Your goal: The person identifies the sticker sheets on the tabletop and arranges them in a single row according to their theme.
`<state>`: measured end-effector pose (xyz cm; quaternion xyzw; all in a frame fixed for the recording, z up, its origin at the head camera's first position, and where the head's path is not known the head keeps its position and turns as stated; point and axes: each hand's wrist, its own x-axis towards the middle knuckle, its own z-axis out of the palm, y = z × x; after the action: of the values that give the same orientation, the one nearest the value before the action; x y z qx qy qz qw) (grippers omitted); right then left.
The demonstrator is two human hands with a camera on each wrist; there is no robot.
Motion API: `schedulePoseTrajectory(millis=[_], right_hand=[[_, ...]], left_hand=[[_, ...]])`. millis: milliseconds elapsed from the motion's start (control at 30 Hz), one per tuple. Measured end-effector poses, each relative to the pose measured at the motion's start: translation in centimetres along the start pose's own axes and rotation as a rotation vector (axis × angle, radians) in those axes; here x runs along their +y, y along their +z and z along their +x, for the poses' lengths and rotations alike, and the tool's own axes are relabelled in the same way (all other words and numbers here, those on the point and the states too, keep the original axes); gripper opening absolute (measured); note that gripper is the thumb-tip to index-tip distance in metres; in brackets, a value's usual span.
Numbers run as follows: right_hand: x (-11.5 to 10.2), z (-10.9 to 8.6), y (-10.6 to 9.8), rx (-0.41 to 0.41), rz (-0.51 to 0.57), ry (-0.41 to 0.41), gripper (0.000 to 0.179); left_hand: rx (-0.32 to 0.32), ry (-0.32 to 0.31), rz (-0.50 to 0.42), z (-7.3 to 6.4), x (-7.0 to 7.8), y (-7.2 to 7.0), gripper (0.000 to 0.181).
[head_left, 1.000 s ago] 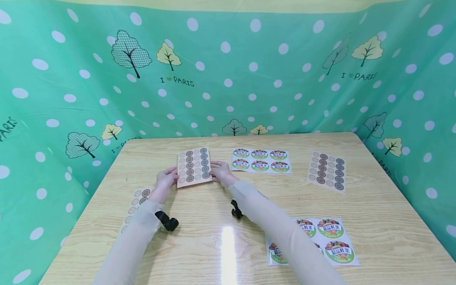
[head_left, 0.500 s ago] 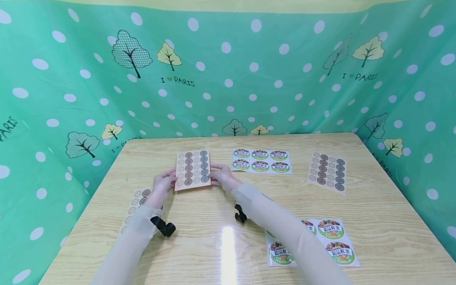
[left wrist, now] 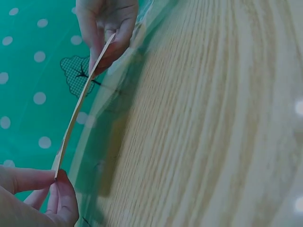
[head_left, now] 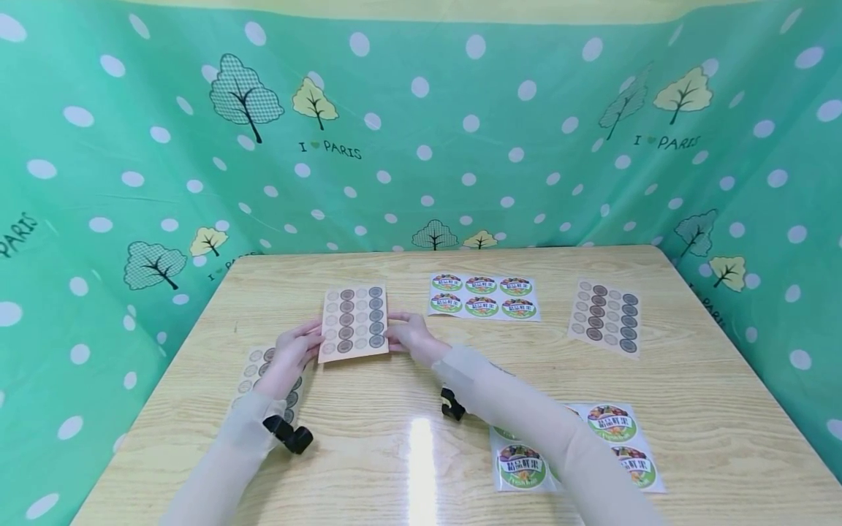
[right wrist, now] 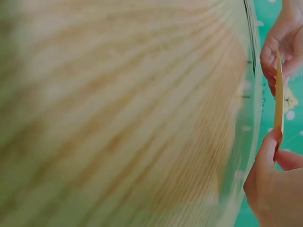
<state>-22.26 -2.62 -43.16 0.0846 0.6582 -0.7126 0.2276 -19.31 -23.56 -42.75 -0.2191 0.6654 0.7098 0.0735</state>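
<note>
At lower left the left sleeve (head_left: 220,456) covers part of a paper sheet of rounds (head_left: 253,365), at lower right the right sleeve (head_left: 533,420) crosses a glossy fruit-label sheet (head_left: 612,425), and a smaller label sheet (head_left: 483,297) lies near centre with a second rounds sheet (head_left: 604,318) at right on the wood-grained worktop (head_left: 368,438). Left of centre, the left hand (head_left: 289,355) and right hand (head_left: 413,338) pinch opposite edges of a thin, slightly bowed tan sheet (head_left: 354,323), fingers (left wrist: 67,201) closed to its thickness, above the wood.

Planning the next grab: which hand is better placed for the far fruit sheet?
Likely the right hand: it's nearer that fruit sheet than the left hand, though both grip a dotted sheet.
</note>
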Motion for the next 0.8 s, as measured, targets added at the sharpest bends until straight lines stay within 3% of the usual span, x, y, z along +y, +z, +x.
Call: schedulePoseTrajectory(millis=[167, 400, 800], right_hand=[[0.3, -0.8, 0.0, -0.015, -0.013, -0.023, 0.045], [0.7, -1.9, 0.3, -0.017, -0.020, 0.006, 0.046], [1.5, -3.6, 0.4, -0.054, -0.014, 0.024, 0.047]], left_hand=[[-0.024, -0.011, 0.027, -0.4, -0.3, -0.5, 0.051], [-0.053, 0.003, 0.087, -1.5, -0.8, -1.1, 0.051], [-0.070, -0.017, 0.091, -3.4, -1.2, -1.8, 0.051]])
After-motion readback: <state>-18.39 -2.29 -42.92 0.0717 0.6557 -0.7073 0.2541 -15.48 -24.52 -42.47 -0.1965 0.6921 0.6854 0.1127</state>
